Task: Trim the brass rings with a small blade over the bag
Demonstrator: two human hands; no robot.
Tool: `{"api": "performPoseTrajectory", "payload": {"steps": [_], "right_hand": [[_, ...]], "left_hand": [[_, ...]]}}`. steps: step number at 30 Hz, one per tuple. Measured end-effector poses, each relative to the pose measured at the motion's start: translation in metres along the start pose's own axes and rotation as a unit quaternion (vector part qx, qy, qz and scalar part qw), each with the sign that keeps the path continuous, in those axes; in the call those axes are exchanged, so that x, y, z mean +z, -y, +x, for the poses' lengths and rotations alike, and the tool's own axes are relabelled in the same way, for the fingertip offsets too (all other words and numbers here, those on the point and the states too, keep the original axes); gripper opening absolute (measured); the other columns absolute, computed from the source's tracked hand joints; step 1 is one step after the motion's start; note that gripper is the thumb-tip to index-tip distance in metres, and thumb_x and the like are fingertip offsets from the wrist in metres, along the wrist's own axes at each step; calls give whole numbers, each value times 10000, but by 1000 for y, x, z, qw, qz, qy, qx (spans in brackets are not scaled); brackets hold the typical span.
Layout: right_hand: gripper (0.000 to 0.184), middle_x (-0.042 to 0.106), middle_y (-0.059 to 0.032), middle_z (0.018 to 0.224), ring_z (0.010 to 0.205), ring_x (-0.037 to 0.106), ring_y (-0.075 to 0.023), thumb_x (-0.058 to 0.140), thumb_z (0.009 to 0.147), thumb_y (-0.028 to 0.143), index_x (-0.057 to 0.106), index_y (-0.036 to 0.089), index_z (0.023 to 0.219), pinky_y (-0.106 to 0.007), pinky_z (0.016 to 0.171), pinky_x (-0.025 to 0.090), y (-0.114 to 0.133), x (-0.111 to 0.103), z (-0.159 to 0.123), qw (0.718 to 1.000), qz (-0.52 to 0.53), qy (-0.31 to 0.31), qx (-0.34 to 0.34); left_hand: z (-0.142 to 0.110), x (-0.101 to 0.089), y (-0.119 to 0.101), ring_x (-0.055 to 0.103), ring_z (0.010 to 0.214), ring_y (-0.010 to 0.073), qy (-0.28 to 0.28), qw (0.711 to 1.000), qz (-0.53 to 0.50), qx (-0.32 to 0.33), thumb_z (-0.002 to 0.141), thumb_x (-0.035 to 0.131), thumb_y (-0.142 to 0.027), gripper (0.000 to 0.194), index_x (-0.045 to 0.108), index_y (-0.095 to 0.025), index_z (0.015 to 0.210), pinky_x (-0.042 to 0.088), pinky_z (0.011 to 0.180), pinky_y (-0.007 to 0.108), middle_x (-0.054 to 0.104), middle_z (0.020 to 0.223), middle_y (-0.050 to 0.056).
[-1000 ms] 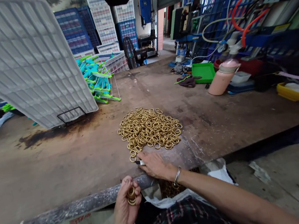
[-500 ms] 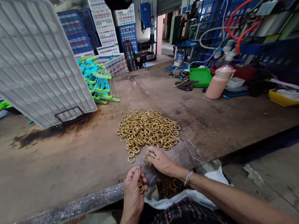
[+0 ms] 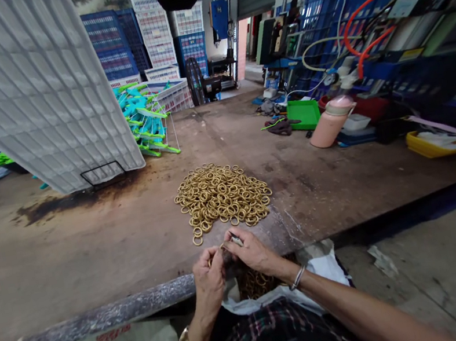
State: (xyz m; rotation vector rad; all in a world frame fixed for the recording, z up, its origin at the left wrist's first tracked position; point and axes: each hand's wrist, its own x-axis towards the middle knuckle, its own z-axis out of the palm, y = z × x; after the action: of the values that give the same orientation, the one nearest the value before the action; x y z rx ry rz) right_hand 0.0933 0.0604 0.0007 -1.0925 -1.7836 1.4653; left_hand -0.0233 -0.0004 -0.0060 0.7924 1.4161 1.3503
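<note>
A heap of brass rings lies on the worn brown worktable. My left hand is closed at the table's near edge, pinching brass rings between its fingers. My right hand is closed on a small dark tool with a metal tip, and its fingertips meet the left hand's just short of the heap. A single ring sits apart at the heap's near left. Below my hands, a white bag holds more brass rings.
A white plastic grid crate leans on the table at the left, beside teal and green plastic parts. A pink bottle, green tray and yellow tray stand at the right. Stacked crates fill the background.
My left hand rose from below the table edge with its rings and met my right hand, which lifted off the table surface with the tool.
</note>
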Motion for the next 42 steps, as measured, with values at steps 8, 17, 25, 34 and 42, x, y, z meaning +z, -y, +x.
{"api": "performPoseTrajectory", "payload": {"steps": [8, 17, 25, 34, 42], "right_hand": [[157, 399, 63, 563, 555, 366, -82, 467, 762, 289, 443, 181, 650, -188, 522, 300, 4, -2, -2, 999, -39, -19, -14], [203, 519, 30, 609, 574, 470, -99, 383, 835, 299, 504, 175, 730, -204, 569, 354, -1, -8, -3, 999, -31, -21, 3], [143, 569, -5, 661, 583, 473, -117, 410, 806, 179, 545, 178, 854, -227, 554, 264, -16, -13, -11, 943, -323, 31, -69], [187, 633, -53, 795, 656, 535, -140, 387, 796, 155, 539, 165, 904, -242, 573, 267, -6, -14, -11, 903, -421, 75, -52], [216, 657, -83, 859, 739, 592, -170, 379, 805, 150, 511, 169, 974, -245, 601, 311, -8, -11, -8, 888, -449, 92, -18]], "left_hand": [[-3, 1, -5, 383, 427, 77, 28, 999, 24, 1, 706, 597, -397, 231, 603, -167, 709, 284, 408, 180, 462, 501, -50], [-6, 8, -10, 334, 377, 27, 76, 986, -103, -104, 675, 622, -458, 319, 482, -177, 731, 212, 345, 137, 434, 526, -79], [-2, 11, -6, 356, 374, 36, 57, 995, -38, -77, 706, 577, -483, 324, 479, -178, 758, 238, 335, 138, 452, 528, -72], [0, 13, -4, 356, 366, 44, 46, 998, 42, -33, 730, 523, -495, 325, 469, -175, 707, 266, 344, 153, 444, 502, -68], [2, 12, -4, 362, 379, 47, 49, 997, 58, -29, 735, 517, -483, 313, 464, -178, 694, 269, 355, 156, 442, 502, -67]]}}
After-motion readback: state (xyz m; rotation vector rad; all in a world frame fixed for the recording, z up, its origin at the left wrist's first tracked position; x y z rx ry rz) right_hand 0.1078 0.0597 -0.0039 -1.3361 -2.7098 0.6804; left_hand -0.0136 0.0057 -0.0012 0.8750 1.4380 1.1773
